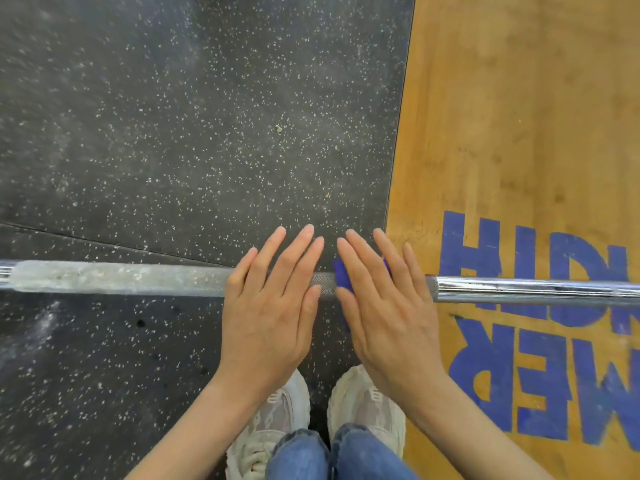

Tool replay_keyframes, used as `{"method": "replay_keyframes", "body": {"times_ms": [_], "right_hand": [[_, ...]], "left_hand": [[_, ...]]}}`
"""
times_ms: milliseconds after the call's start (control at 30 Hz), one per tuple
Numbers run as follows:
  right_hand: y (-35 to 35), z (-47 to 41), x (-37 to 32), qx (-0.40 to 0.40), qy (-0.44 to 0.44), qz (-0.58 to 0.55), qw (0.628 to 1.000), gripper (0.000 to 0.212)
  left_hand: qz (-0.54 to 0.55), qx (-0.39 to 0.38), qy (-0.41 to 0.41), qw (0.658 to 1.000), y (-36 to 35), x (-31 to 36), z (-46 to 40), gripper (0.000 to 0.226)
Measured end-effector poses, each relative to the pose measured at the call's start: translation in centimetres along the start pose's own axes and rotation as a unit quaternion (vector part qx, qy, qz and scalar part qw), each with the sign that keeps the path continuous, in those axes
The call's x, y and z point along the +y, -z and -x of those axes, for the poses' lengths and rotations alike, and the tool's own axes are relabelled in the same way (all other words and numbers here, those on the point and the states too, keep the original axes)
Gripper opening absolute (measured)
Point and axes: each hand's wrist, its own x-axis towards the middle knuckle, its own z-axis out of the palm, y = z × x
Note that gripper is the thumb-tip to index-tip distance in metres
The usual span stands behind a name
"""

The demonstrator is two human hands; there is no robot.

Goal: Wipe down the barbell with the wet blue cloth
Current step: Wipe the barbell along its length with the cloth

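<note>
1. The barbell (519, 289) lies flat, running left to right across the whole view, over the speckled black rubber floor (173, 133) on the left and the wooden platform (519, 98) on the right.
2. Its left stretch is dull and coated with a whitish, chalky film; the short middle stretch shows grey knurling; the right stretch is bright, polished chrome.
3. The blue cloth (343, 277) is a deep blue, mostly hidden, draped over the bar's knurled middle, with a strip showing above the bar and a thin edge below it.
4. How wet the cloth is cannot be told.
</note>
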Motion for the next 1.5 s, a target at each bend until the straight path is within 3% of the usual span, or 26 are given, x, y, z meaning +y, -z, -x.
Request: {"method": "replay_keyframes", "body": {"times_ms": [100, 267, 433, 600, 767, 967, 1200, 1367, 1500], "right_hand": [[-0.3, -2.3, -1.1, 0.023, -0.074, -0.042, 0.996, 0.046], [-0.8, -0.6, -0.3, 0.019, 0.018, -0.004, 1.000, 0.048], [-0.9, -4.8, -1.2, 0.024, -0.063, -0.030, 0.997, 0.050], [-1.1, -2.8, 0.0, 0.022, 0.030, -0.002, 0.999, 0.049], [-1.5, -8.2, -0.2, 0.038, -0.078, -0.036, 0.996, 0.050], [-2.0, -4.4, 0.8, 0.062, 0.019, -0.012, 0.998, 0.049], [-1.7, -8.6, 1.3, 0.077, -0.042, -0.059, 0.994, 0.046], [-2.0, -7.7, 0.9, 0.078, -0.020, -0.020, 0.997, 0.050], [-2.0, -11.6, 1.3, 0.065, -0.070, -0.043, 0.994, 0.054]], "left_hand": [[-0.002, 0.006, 0.004, 1.000, -0.2, -0.3, -1.2, 0.049], [0.007, 0.024, 0.016, 1.000, -0.4, -0.5, -3.1, 0.047], [0.013, 0.036, 0.022, 0.999, -0.7, -0.7, -4.7, 0.047], [0.018, 0.042, 0.016, 0.999, -0.7, -1.1, -5.8, 0.047], [0.017, 0.035, 0.016, 0.999, -0.7, -1.4, -7.3, 0.046], [-0.008, 0.042, 0.020, 0.999, -0.8, -1.7, -8.8, 0.045], [-0.010, 0.050, -0.004, 0.999, -0.7, -2.4, -9.9, 0.052], [0.002, 0.073, 0.032, 0.997, -1.3, -3.3, -9.2, 0.052], [-0.007, 0.072, 0.031, 0.997, -1.4, -3.3, -10.2, 0.056]]}}
